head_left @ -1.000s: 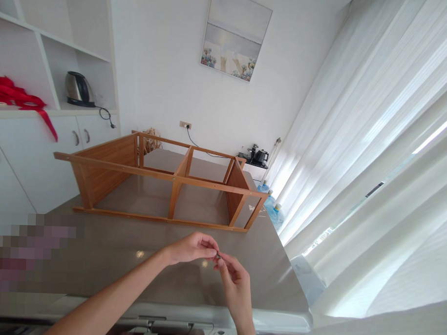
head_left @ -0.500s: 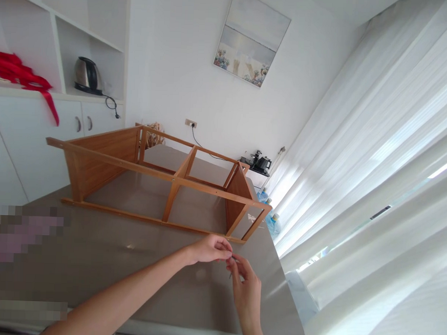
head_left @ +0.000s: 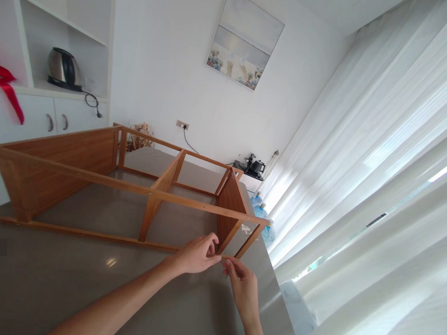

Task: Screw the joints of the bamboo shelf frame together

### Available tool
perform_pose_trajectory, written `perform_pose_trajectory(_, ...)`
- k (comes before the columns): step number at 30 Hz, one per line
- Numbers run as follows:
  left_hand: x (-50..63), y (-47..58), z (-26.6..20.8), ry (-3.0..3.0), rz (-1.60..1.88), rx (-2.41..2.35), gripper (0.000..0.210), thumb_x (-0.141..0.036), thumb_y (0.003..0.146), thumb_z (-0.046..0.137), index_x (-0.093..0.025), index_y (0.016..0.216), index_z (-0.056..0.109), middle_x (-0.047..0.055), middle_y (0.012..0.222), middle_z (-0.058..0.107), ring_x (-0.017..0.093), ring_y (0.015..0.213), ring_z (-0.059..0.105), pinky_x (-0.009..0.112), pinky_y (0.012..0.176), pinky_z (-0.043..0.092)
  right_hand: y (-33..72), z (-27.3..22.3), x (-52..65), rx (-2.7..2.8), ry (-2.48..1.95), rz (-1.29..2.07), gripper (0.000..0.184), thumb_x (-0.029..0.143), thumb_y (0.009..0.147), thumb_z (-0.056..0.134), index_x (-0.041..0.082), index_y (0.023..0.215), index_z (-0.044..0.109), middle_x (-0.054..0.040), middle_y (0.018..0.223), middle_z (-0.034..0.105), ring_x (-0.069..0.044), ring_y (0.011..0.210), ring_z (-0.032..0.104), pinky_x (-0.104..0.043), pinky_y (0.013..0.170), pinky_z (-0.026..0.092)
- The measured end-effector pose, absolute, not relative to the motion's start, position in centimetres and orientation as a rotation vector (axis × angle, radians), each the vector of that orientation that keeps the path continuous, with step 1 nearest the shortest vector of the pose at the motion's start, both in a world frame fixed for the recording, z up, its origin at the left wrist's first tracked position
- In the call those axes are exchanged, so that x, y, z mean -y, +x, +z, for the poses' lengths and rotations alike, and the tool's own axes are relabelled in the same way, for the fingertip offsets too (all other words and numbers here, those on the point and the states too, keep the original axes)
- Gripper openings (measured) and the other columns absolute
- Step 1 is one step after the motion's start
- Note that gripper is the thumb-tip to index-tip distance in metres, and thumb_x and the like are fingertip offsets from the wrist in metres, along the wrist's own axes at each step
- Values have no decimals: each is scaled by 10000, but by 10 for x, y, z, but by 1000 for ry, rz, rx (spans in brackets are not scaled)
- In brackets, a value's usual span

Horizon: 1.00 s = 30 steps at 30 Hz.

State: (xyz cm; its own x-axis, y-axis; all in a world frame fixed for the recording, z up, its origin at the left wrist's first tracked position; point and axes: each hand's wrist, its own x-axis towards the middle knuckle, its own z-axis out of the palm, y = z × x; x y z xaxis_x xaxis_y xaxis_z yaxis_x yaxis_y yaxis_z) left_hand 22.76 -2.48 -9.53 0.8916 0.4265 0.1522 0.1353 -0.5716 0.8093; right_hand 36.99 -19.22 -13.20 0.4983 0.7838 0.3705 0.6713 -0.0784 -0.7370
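A wooden rack frame (head_left: 176, 200) lies on its side on the grey-brown table, with slatless openings between its rails. By the near corner of its lower rail is my left hand (head_left: 196, 254), thumb stretched out and fingers curled apart from it. Nothing shows in its grasp. Just to its right, my right hand (head_left: 245, 285) pinches a thin, dark metal piece (head_left: 226, 276). Only a short end pokes out below the fingers, so its kind is unclear. The right fingertips are close to the left thumb tip and the rail; whether they touch is hard to tell.
The table (head_left: 160, 297) ends along a slanting right edge, beside white curtains (head_left: 354, 191). Water bottles (head_left: 260, 208) stand beyond that edge. Behind are a black kettle set (head_left: 255, 164) and dried stalks (head_left: 140, 135); a steel kettle (head_left: 63, 69) sits in the shelving.
The view has shifted closer to the rack, which now looks larger and further left. My left fingers have parted from their pinch near the right fingertips. My right hand keeps its pinch.
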Motion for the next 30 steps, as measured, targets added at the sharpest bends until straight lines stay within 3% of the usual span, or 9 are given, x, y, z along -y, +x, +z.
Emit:
perform_pose_trajectory(4, 11, 234, -105, 2331, 399, -381, 317, -260, 748, 705, -214, 1044, 602, 78, 1135, 651, 269, 1063, 607, 339, 881, 437, 386, -138, 193, 1400, -1821, -135, 234, 374, 996, 586, 184, 1111, 659, -41, 1056, 690, -145, 868, 672, -332, 777, 587)
perform_pose_trajectory(7, 7, 243, -110, 2394, 363, -310, 207, -234, 771, 668, -226, 969, 609, 31, 1043, 658, 204, 917, 620, 281, 778, 424, 392, -144, 192, 1602, -1825, -310, 241, 350, 984, 608, 180, 1150, 648, -56, 1130, 677, -173, 962, 669, -382, 848, 578)
perform_pose_trajectory(12, 3, 253, -111, 2434, 352, -270, 190, -311, 819, 649, -222, 985, 620, 17, 961, 674, 179, 798, 607, 266, 688, 387, 397, -152, 189, 1841, -1843, -520, 262, 351, 979, 616, 173, 1170, 634, -54, 1120, 671, -158, 906, 668, -351, 790, 586)
perform_pose_trajectory(18, -2, 267, -118, 2448, 283, -153, 207, -323, 863, 617, -240, 1029, 709, 48, 1041, 707, 232, 973, 660, 290, 831, 437, 397, -157, 186, 1926, -1897, -660, 250, 343, 978, 620, 169, 1156, 635, -48, 1094, 673, -148, 876, 667, -335, 766, 587)
perform_pose_trajectory(23, -5, 277, -124, 2410, 248, -106, 253, -302, 865, 613, -281, 1100, 704, 35, 1138, 706, 232, 1061, 657, 281, 891, 439, 391, -151, 186, 1951, -1893, -718, 151, 242, 987, 596, 157, 1101, 648, -6, 906, 678, -125, 754, 644, -299, 708, 554)
perform_pose_trajectory(26, -6, 280, -129, 2377, 253, -171, 193, -300, 843, 620, -256, 1019, 685, 30, 1023, 710, 208, 920, 655, 270, 781, 428, 389, -145, 186, 1976, -1869, -730, 181, 114, 983, 548, 124, 1125, 659, -39, 820, 692, -160, 715, 632, -313, 674, 493)
perform_pose_trajectory(30, -7, 281, -136, 2335, 247, -303, 115, -301, 802, 626, -218, 882, 624, 10, 825, 660, 170, 736, 580, 261, 661, 370, 390, -144, 184, 2017, -1850, -744, 253, 84, 991, 488, 88, 1178, 659, -90, 836, 708, -188, 730, 626, -338, 702, 473)
